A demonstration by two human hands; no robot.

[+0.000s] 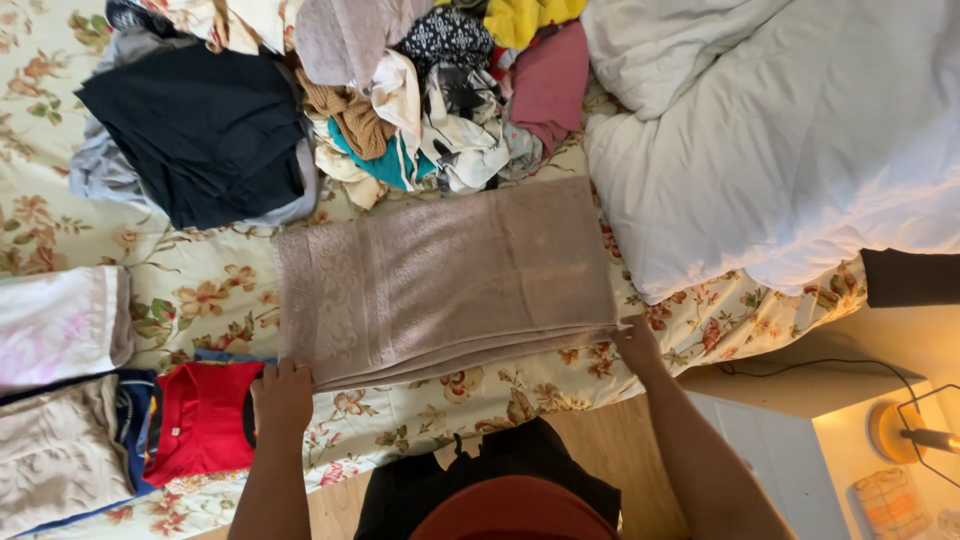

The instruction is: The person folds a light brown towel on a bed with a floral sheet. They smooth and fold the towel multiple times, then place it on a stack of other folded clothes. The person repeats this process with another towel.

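Nearest the person, the left hand [281,397] pinches the near left corner of the towel [440,275], fingers curled onto its edge. The right hand [637,342] grips the near right corner, fingers closed on the folded layers.

Just left of the left hand lies a folded red shirt [205,418], and beyond it a stack of folded pale clothes [60,400]. To the right, past the bed's edge, stands a white nightstand [800,440] with a lamp [900,430].

The towel, mauve and folded in layers, lies flat on the floral sheet [200,290] at the middle of the bed. Its long axis runs left to right, slightly tilted, the right end farther away. The stacked open edges face the person.

Bare sheet shows left of the towel. On its right a white duvet [780,150] comes close. Behind, a pile of loose clothes [430,90] touches the far edge, and a black garment [200,130] lies far left.
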